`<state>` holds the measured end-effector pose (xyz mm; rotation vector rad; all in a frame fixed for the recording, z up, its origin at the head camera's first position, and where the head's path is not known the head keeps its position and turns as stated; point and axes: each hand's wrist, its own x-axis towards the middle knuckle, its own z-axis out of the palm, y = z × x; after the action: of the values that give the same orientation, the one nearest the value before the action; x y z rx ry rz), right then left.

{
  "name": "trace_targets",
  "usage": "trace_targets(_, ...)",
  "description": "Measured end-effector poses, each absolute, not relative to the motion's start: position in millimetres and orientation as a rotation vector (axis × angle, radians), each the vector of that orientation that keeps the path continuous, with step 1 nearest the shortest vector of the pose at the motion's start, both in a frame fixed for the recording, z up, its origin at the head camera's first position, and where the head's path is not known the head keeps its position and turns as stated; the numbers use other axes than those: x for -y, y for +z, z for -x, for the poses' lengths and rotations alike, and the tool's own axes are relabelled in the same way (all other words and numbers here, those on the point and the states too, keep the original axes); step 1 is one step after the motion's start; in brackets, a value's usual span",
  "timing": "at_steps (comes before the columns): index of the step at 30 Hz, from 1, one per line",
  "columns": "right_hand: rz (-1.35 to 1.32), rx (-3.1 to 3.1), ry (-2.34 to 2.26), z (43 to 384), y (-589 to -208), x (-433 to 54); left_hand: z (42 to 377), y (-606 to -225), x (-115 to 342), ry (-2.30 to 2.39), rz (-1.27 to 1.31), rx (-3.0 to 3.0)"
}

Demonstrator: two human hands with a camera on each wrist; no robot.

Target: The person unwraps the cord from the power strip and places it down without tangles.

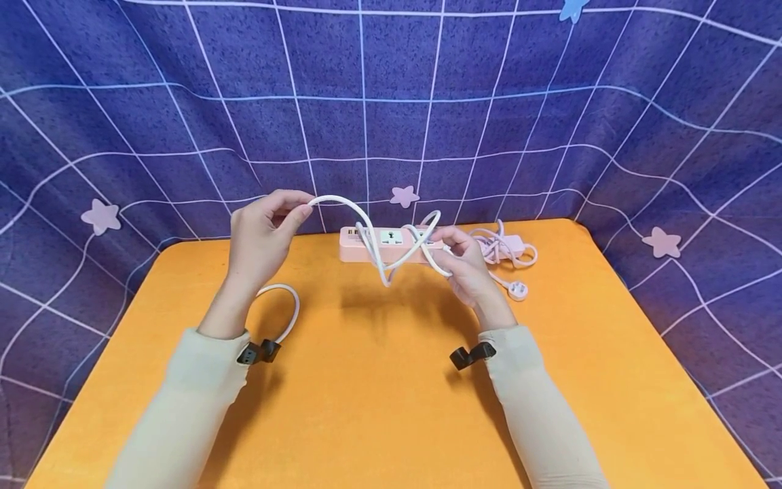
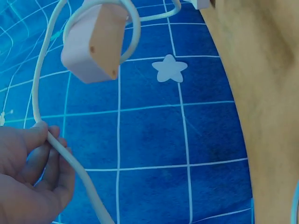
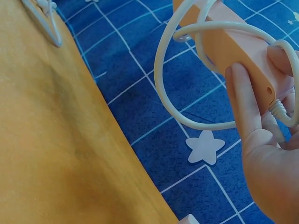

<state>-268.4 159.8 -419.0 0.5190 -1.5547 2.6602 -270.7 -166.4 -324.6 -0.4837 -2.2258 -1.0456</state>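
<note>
A pink power strip (image 1: 357, 253) with sockets and several USB ports is held over the far side of the table. My right hand (image 1: 469, 272) grips its right end; in the right wrist view, fingers (image 3: 245, 93) lie along its underside beside the cord's ribbed collar. The white cord (image 1: 332, 198) loops loosely around the strip. My left hand (image 1: 263, 234) pinches this cord between thumb and fingertips, up and left of the strip. More white cord (image 1: 295, 309) curves down beside the left wrist, partly hidden behind it.
Behind my right hand lies a bundled pale cord (image 1: 491, 248) with a small white block (image 1: 515, 246) and a three-pin plug (image 1: 518, 291). The orange table (image 1: 379, 407) ends at a blue gridded curtain (image 1: 391, 129). Each wrist wears a small black camera.
</note>
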Motion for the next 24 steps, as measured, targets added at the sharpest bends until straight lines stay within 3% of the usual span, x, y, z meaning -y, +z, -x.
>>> trace_targets(24,-0.458,1.611,2.599,270,-419,-160,249,-299,168,-0.771,0.836,2.104)
